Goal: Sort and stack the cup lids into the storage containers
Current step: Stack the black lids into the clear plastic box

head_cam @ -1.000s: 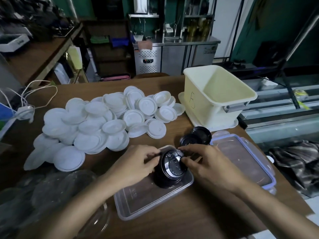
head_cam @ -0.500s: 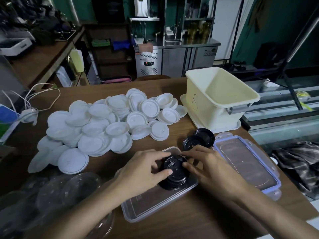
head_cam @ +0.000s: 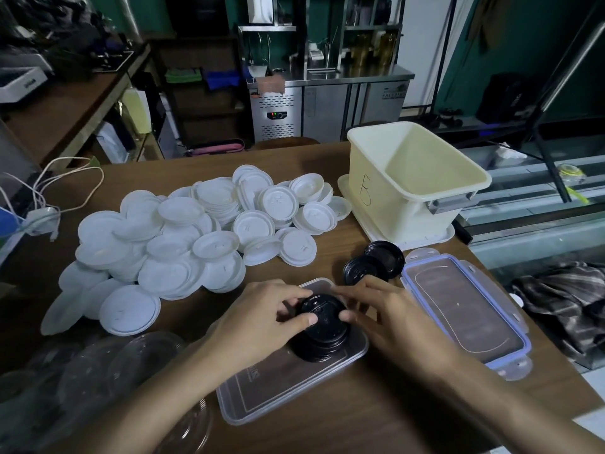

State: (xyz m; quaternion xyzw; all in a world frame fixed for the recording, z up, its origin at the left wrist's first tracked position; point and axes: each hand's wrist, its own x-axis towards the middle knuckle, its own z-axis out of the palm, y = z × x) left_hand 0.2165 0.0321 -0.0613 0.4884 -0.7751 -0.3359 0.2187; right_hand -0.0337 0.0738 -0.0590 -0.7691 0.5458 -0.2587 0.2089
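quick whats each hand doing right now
Left hand: grips the stack of round black plastic cup lids.
Right hand: grips the same stack from the other side.

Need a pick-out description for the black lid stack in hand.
On the brown wooden table, near its front edge, lies a clear rectangular tray. At its far end, between left hand and right hand, stands the black lid stack. Unlike the two loose black lids beyond, it is several lids tall and gripped.
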